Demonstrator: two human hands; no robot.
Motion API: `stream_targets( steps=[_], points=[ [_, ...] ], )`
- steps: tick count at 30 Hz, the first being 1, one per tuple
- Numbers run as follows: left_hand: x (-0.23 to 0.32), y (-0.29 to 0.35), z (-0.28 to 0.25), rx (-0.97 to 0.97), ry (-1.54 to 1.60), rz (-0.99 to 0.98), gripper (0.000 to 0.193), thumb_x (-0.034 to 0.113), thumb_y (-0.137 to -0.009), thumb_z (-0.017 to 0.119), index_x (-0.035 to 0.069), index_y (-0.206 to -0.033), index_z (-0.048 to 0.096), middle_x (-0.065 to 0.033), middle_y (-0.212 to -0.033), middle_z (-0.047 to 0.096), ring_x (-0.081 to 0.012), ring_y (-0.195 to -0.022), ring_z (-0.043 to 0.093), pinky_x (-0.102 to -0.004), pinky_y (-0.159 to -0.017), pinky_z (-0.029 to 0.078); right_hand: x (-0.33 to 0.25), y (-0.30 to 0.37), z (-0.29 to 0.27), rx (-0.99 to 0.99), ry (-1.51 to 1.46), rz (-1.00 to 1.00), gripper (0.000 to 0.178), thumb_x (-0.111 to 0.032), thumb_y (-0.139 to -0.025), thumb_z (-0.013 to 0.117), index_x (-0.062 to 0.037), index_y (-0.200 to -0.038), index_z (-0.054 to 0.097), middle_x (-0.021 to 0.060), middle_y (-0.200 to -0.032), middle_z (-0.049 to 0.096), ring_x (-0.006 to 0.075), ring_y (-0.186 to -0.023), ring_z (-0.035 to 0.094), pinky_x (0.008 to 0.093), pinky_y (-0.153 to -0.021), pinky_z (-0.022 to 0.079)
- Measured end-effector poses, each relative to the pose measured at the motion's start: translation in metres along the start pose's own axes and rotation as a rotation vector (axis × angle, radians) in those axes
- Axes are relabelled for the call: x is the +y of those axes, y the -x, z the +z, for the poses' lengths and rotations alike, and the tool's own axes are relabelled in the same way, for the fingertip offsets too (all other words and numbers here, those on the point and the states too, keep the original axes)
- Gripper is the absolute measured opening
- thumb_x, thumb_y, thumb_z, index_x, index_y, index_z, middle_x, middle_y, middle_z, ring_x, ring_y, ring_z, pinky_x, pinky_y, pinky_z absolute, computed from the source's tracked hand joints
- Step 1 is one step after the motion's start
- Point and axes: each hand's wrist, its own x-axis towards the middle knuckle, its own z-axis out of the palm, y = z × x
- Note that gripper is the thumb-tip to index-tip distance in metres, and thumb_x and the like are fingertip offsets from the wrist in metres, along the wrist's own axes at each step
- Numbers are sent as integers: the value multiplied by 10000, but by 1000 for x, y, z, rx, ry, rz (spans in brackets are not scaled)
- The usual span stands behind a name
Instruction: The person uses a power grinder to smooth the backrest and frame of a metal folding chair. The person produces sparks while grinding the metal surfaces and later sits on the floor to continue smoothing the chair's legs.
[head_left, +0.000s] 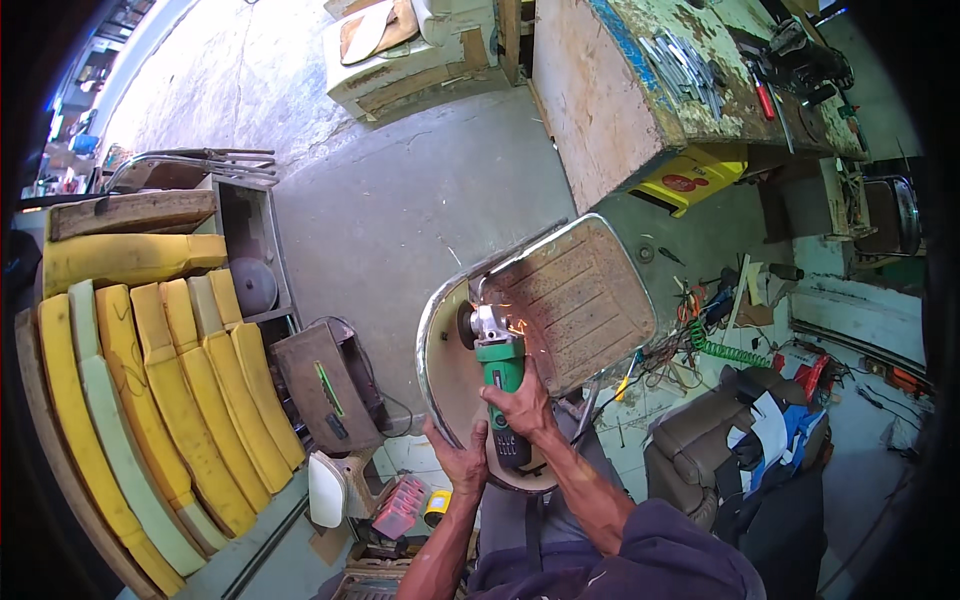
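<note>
My right hand (526, 402) is wrapped around the body of a green angle grinder (504, 372). The grinder's dark disc (466, 326) meets the metal chair where backrest and seat come together, and small orange sparks (518, 326) show beside it. The chair (590, 305) lies tilted in front of me, with a rusty ribbed seat pan and a chrome tube rim around its beige backrest (447, 375). At the near left side of the backrest, my left hand (462, 458) grips the rim, thumb on the inner side. The grinder hides part of the backrest.
Yellow foam pads (180, 390) are stacked at left, by a brown metal box (328, 385). A worn workbench (600, 100) with metal rods (685, 70) stands at far right. Loose cables and a green coiled hose (725, 350) lie right of the chair, near a brown padded seat (690, 440).
</note>
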Motion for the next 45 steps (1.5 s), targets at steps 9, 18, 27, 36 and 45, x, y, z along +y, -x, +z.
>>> stream_targets(
  steps=[9,18,27,36,45],
  points=[
    [-4,0,2,-16,113,-13,955,212,-790,917,-14,-1474,290,-188,-1372,500,-290,-1276,516,-402,-1121,396,-1,1,0,-21,-5,29,778,-366,-740,822,19,-1320,476,190,-1091,658,310,-984,666,437,-896,537],
    [-1,-2,1,-19,64,-20,939,194,-773,929,-4,-1451,311,-176,-1350,510,-286,-1246,534,-394,-1103,414,-1,2,-2,-35,13,32,830,-382,-736,818,14,-1362,444,205,-1137,642,336,-1022,654,451,-920,527],
    [2,-1,1,-28,113,-21,913,181,-776,928,3,-1445,332,-159,-1342,514,-271,-1246,533,-393,-1101,419,5,3,0,-19,9,-4,768,-355,-737,830,23,-1308,483,176,-1095,645,293,-968,655,422,-880,539],
    [8,-2,3,-20,123,-31,914,165,-772,928,8,-1449,334,-163,-1352,514,-277,-1254,534,-402,-1109,416,3,4,-4,-84,12,95,915,-405,-736,822,-7,-1437,390,235,-1209,629,374,-1088,648,465,-979,507],
    [11,-2,5,9,115,0,912,250,-785,931,6,-1444,348,-153,-1335,549,-254,-1240,556,-385,-1086,436,2,5,-4,-56,19,122,855,-433,-738,807,-10,-1371,417,227,-1154,646,380,-1030,669,482,-927,524]
  ],
)
